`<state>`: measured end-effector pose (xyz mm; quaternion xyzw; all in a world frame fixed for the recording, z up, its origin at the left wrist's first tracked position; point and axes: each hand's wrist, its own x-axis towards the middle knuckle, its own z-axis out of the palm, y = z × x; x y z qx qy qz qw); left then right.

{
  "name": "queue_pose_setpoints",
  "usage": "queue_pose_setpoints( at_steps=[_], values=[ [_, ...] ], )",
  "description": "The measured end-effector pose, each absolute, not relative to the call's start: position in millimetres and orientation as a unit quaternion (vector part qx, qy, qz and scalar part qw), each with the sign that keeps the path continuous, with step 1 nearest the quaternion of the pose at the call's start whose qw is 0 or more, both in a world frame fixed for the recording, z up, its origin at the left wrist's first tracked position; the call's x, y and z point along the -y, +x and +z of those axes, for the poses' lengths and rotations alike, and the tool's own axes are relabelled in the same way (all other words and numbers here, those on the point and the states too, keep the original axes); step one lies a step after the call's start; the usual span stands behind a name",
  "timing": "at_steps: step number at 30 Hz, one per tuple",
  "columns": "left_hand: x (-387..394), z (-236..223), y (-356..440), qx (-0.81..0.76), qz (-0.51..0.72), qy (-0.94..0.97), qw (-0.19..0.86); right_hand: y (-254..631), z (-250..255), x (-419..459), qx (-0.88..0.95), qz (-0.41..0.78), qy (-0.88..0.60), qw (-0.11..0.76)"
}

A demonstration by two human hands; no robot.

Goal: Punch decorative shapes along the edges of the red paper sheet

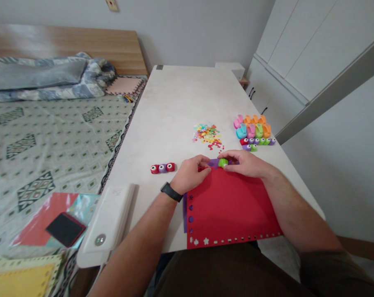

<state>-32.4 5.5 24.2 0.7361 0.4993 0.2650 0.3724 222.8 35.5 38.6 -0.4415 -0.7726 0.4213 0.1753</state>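
A red sheet of paper [233, 206] lies at the table's front edge, with punched shapes along its left and lower borders. Under it, a purple sheet [185, 218] shows at the left side and beyond the far edge. My left hand [193, 171], wearing a black wristband, pinches the red sheet's far edge near the left corner. A small green craft punch [223, 163] sits at that far edge. Around it close the thumb and fingers of my right hand [244, 163]; whether the paper is inside the punch's slot cannot be made out.
Colourful paper confetti [207, 133] is scattered beyond the sheets. Several craft punches [254, 130] stand in rows at right. Three small punches [162, 168] are lined up at left. A white device [108, 222] lies along the left edge, beside the bed [66, 136].
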Motion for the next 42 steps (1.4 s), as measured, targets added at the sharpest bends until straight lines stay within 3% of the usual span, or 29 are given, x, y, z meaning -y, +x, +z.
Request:
queue_pose_setpoints(
  at_steps=[42],
  values=[
    [-3.6,27.8,-32.0,-0.500,0.266,0.737,0.369,220.1,30.7,-34.1,0.777,0.402,-0.447,0.188]
  ],
)
